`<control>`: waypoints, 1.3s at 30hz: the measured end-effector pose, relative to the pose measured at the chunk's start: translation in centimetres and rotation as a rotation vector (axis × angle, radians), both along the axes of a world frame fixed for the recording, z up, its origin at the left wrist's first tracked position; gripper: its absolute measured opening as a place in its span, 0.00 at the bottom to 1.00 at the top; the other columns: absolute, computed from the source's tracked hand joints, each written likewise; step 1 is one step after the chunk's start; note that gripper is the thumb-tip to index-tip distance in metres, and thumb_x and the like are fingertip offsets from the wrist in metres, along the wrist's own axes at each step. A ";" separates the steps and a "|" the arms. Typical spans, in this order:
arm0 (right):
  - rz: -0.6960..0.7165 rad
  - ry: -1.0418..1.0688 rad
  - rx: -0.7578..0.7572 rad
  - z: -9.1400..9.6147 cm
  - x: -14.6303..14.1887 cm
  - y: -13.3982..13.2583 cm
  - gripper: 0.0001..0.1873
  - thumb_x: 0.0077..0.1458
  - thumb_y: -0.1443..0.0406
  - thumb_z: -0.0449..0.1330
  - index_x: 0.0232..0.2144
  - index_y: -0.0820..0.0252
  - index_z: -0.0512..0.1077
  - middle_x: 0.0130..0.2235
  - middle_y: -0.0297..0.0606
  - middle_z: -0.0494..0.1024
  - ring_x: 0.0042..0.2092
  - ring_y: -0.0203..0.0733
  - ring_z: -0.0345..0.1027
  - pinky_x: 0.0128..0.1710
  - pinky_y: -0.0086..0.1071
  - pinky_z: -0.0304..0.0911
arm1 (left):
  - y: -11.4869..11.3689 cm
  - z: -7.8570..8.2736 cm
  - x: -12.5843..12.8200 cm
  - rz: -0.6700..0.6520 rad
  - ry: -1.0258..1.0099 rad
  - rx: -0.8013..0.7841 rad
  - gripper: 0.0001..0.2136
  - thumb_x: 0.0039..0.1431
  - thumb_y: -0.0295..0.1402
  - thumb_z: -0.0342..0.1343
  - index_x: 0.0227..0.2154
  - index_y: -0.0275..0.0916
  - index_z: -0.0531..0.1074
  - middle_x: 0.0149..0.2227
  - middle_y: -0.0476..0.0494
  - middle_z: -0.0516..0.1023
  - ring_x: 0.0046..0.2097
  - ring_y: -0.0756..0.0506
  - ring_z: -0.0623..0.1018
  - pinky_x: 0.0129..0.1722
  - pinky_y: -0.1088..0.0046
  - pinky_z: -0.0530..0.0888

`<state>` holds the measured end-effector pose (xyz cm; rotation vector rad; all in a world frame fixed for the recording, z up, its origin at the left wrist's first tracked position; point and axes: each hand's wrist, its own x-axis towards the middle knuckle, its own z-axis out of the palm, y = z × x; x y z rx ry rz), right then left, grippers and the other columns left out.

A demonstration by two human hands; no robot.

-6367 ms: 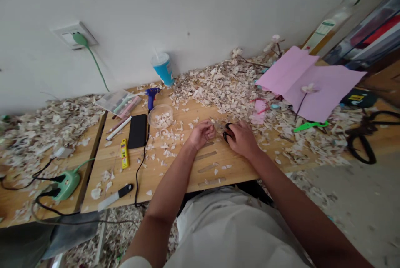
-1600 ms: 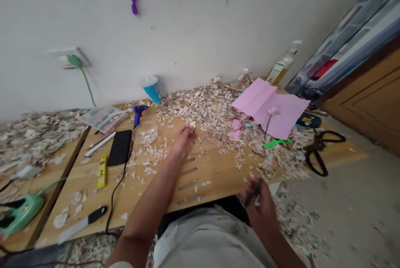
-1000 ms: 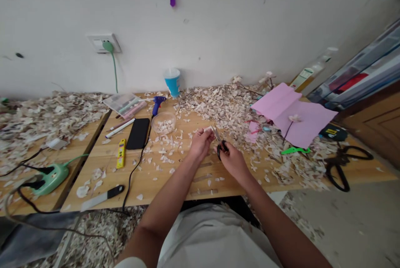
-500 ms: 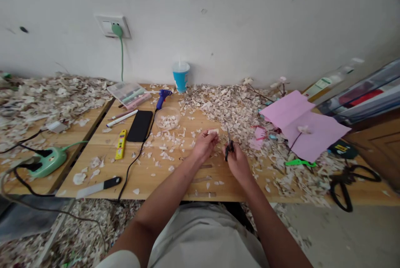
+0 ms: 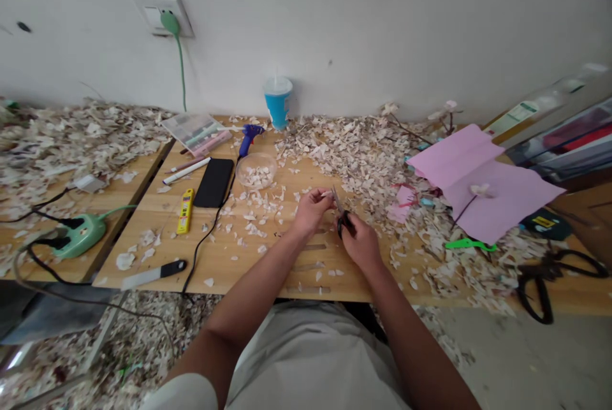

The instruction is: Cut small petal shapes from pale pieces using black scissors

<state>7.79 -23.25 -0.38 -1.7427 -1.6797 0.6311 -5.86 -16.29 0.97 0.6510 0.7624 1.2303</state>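
Between the fingertips of my left hand [image 5: 312, 211] I pinch a small pale flake [image 5: 327, 194], mostly covered by the fingers. My right hand [image 5: 362, 241] grips black-handled scissors [image 5: 340, 208], whose blades point up and to the left, right beside the flake. Whether the blades touch it I cannot tell. To the left of my hands stands a clear round dish [image 5: 257, 171] with pale pieces inside. Beyond my hands lies a wide heap of pale, curled scraps [image 5: 354, 155].
Left on the wooden table [image 5: 282, 257] are a black phone [image 5: 214, 183], a yellow box cutter [image 5: 185, 211], a scraper [image 5: 153, 274] and a corded blue glue gun [image 5: 250, 138]. A blue cup [image 5: 278, 102] stands by the wall. Pink paper [image 5: 502, 196] and large black scissors [image 5: 540, 279] lie right.
The scissors have come left, so their blades now meet the left fingertips area; before, there was a gap. The whole view has tilted slightly downward.
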 end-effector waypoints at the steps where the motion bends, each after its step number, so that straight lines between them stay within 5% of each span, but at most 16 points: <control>1: -0.003 0.002 -0.004 -0.2 0.1 0.0 0.13 0.55 0.58 0.53 0.38 0.55 0.73 0.38 0.41 0.80 0.39 0.46 0.71 0.38 0.34 0.62 | 0.0 0.0 0.0 -0.001 0.011 -0.005 0.17 0.39 0.40 0.72 0.29 0.35 0.76 0.28 0.49 0.76 0.28 0.53 0.73 0.34 0.74 0.71; 6: -0.062 0.115 0.032 -1.0 0.3 0.1 0.14 0.58 0.57 0.50 0.38 0.57 0.72 0.37 0.41 0.79 0.38 0.46 0.71 0.39 0.35 0.63 | 0.1 0.5 -0.1 0.075 0.002 -0.035 0.18 0.38 0.39 0.73 0.29 0.36 0.74 0.28 0.50 0.76 0.28 0.53 0.73 0.34 0.74 0.70; 13: -0.007 -0.156 0.116 -0.1 -0.3 -0.1 0.12 0.56 0.59 0.53 0.38 0.58 0.70 0.36 0.44 0.75 0.40 0.48 0.68 0.41 0.37 0.61 | -0.1 0.9 0.0 0.083 -0.027 -0.002 0.18 0.38 0.40 0.72 0.27 0.37 0.72 0.25 0.52 0.73 0.26 0.54 0.71 0.33 0.75 0.69; 25: -0.101 0.097 0.003 -0.9 0.4 0.0 0.14 0.58 0.57 0.50 0.36 0.57 0.71 0.34 0.41 0.78 0.35 0.45 0.69 0.35 0.35 0.62 | -0.1 0.6 0.1 0.087 -0.068 -0.051 0.17 0.38 0.38 0.73 0.28 0.37 0.73 0.26 0.52 0.74 0.28 0.54 0.72 0.34 0.75 0.70; 31: -0.010 -0.183 0.102 -0.3 -0.1 0.0 0.12 0.56 0.58 0.52 0.38 0.58 0.69 0.36 0.44 0.74 0.40 0.49 0.66 0.40 0.38 0.60 | -0.1 0.6 0.1 0.072 -0.127 -0.069 0.16 0.38 0.36 0.73 0.29 0.36 0.75 0.28 0.50 0.76 0.30 0.53 0.74 0.37 0.74 0.71; 39: -0.011 -0.141 0.056 -0.3 0.0 -0.1 0.12 0.56 0.59 0.52 0.38 0.58 0.71 0.36 0.44 0.75 0.39 0.48 0.68 0.39 0.36 0.60 | -0.6 0.6 0.5 0.056 -0.116 -0.088 0.16 0.37 0.36 0.73 0.28 0.35 0.76 0.26 0.51 0.75 0.28 0.54 0.73 0.36 0.75 0.70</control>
